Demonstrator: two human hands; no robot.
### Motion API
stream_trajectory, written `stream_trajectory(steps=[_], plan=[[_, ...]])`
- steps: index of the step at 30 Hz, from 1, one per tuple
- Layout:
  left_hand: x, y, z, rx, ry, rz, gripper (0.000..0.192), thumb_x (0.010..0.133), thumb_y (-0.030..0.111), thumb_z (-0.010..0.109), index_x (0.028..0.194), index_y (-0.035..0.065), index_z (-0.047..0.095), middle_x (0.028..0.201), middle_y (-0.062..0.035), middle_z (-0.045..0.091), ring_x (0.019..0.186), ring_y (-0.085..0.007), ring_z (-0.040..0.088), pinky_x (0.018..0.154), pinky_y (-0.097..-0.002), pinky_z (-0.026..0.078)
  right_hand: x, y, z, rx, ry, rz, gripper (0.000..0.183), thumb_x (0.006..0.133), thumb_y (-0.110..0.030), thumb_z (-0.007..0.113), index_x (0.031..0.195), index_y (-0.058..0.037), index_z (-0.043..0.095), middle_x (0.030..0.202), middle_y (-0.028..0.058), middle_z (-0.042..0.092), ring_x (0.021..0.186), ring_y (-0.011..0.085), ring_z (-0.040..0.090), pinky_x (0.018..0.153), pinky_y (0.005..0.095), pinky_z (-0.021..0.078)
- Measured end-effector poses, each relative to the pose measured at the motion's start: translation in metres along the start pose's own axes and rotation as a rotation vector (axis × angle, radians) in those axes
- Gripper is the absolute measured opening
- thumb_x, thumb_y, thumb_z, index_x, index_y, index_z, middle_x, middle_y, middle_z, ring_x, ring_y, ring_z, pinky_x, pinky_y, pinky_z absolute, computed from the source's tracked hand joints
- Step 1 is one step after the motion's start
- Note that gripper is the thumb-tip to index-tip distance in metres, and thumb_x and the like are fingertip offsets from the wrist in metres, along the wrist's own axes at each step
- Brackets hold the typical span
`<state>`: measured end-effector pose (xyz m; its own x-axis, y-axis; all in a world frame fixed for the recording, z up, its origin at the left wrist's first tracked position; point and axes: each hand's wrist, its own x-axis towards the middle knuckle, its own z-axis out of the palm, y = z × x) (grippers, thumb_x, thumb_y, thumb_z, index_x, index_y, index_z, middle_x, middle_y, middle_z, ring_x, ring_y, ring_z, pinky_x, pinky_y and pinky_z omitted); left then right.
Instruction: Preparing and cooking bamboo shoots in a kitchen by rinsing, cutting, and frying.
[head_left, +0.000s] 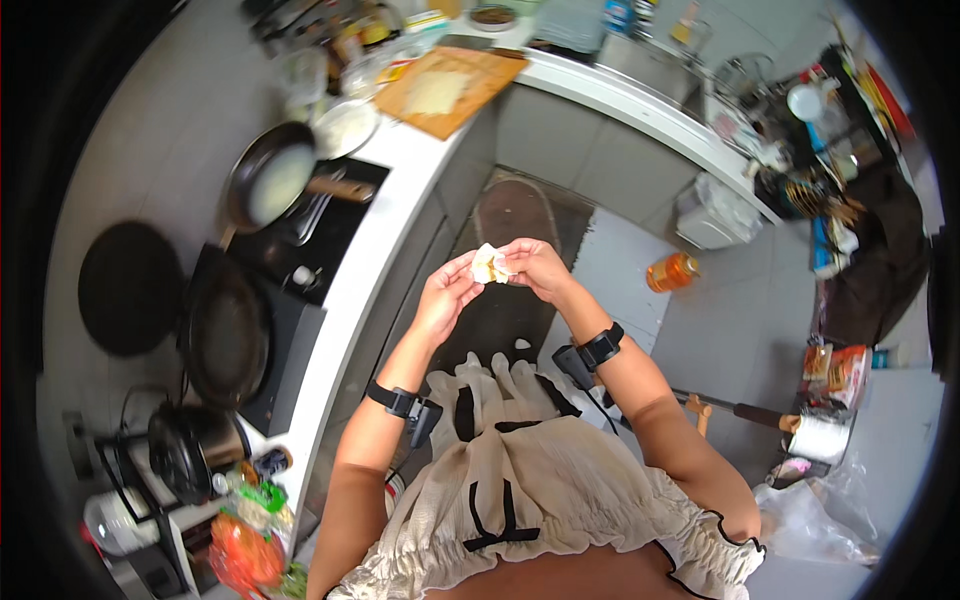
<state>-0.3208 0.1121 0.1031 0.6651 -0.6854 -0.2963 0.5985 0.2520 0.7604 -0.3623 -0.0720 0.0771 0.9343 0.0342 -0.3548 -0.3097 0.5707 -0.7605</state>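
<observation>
Both hands meet over the floor mat, in front of my body. Between the fingertips of my left hand (444, 294) and my right hand (538, 266) is a small, white, crumpled piece (489, 267) with a yellow-brown middle. Whether it is dough or paper, I cannot tell. To the upper left, a wooden cutting board (487, 79) on the counter carries a thin pale sheet (437, 92). Beside the board stands a white plate (346, 129). A frying pan (238, 169) with a whitish layer inside sits over the black hob, its wooden handle pointing right.
Left of me are a second dark pan (225, 337), a round black lid or pan (130, 288) and an electric pot (196, 446). A sink (651, 69) lies at the back. An orange bottle (672, 271) and a bin (716, 214) stand on the floor, right.
</observation>
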Motion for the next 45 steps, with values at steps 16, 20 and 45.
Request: stream_trajectory(steps=[16,20,45], plan=[[0.059,-0.037,0.067,0.363,0.039,-0.186,0.041,0.086,0.002,0.043,0.127,0.0054,0.041,0.118,-0.0105,0.055,0.111,-0.018,0.05,0.094,-0.0311,0.038,-0.098,-0.164,-0.239,-0.918,1.045,-0.937,0.008,0.077,-0.011,0.064,0.081,-0.0044,0.067,0.082,0.0088,0.065,0.077,0.0192,0.059,0.073,0.0323,0.0456],[0.004,-0.034,0.013,0.385,0.384,-0.162,0.037,0.088,0.007,0.044,0.125,0.0057,0.044,0.113,-0.008,0.058,0.103,-0.0161,0.054,0.088,-0.0285,0.042,-0.118,-0.227,-0.388,-1.249,1.563,-0.607,0.03,0.073,-0.023,0.069,0.092,0.0001,0.065,0.091,0.0167,0.065,0.083,0.0262,0.062,0.074,0.0322,0.0473],[-0.424,-0.104,-0.187,-0.032,1.214,0.211,0.032,0.086,0.008,0.052,0.118,0.0063,0.05,0.104,-0.005,0.061,0.09,-0.0104,0.056,0.076,-0.0227,0.043,0.015,0.294,0.353,-1.025,-1.25,-0.224,0.066,0.07,-0.008,0.071,0.13,-0.008,0.041,0.12,0.0106,0.053,0.112,0.0214,0.05,0.088,0.0316,0.0442]])
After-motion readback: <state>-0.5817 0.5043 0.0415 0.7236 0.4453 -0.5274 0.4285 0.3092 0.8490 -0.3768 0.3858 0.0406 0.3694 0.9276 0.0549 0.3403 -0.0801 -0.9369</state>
